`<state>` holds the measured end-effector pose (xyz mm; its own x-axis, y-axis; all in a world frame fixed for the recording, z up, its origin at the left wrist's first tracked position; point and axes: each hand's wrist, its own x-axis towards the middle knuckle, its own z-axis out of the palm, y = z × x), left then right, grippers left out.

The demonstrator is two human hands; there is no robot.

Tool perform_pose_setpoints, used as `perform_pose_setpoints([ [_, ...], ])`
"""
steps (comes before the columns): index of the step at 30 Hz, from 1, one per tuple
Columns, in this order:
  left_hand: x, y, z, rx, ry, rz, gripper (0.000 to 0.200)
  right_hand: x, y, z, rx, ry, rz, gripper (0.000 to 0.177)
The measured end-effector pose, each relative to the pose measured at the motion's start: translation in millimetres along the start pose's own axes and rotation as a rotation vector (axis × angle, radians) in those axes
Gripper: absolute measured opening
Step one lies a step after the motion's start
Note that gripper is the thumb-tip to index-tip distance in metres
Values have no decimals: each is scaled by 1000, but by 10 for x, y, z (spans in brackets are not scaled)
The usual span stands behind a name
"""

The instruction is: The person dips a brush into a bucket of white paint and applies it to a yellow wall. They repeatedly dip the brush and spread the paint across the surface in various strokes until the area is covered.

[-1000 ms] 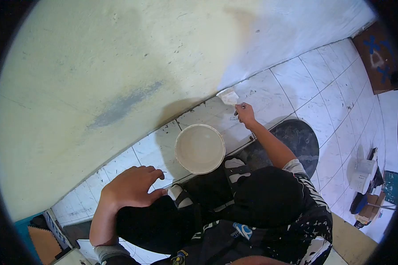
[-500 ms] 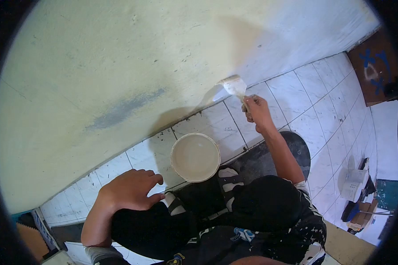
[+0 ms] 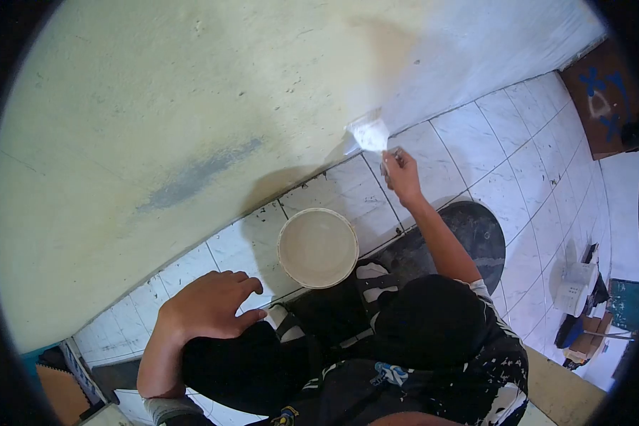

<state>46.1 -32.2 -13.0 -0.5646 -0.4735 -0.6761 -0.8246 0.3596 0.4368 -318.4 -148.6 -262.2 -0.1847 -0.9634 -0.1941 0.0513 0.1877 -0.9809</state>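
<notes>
My right hand (image 3: 402, 174) is closed around the handle of a wide, flat paintbrush (image 3: 370, 134). Its white, paint-covered head presses against the lower wall (image 3: 149, 92), just above the floor line. To the right of the brush the wall is whitish; on the left it is pale yellow with a grey patch (image 3: 199, 175). Over my bent knee lies my left hand (image 3: 216, 304), fingers apart and holding nothing. Between my feet and the wall stands a round bucket (image 3: 318, 248) with pale liquid inside.
White marble-patterned tiles (image 3: 500, 138) run along the wall, with dark specks on them. A dark rounded mat (image 3: 468, 234) lies under my feet. At the far right are a brown panel with blue marks (image 3: 596, 99) and a white container (image 3: 575, 287) beside clutter.
My right hand has moved the brush slightly left along the wall. My left hand stays on the knee, and the whole view has shifted a little.
</notes>
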Motion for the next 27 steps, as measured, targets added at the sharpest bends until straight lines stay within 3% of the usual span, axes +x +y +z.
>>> perform_pose_setpoints([
  [4, 3, 2, 9, -6, -8, -23, 40, 6, 606, -156, -103, -17, 153, 21],
  [6, 17, 9, -1, -9, -9, -23, 40, 39, 826, -192, -300, 15, 285, 24],
  [9, 28, 21, -3, -11, -7, -29, 41, 106, 952, -142, -388, 48, 312, 25],
  [15, 24, 45, 6, -6, -12, -40, 42, 265, 864, -27, -187, 13, 389, 26],
  [19, -17, 75, 2, -4, -11, -48, 42, 91, 37, -23, -93, -1, 319, 27],
  [27, -7, 113, -8, 28, -14, -21, 43, -528, -1917, -53, 15, -83, -26, 21],
])
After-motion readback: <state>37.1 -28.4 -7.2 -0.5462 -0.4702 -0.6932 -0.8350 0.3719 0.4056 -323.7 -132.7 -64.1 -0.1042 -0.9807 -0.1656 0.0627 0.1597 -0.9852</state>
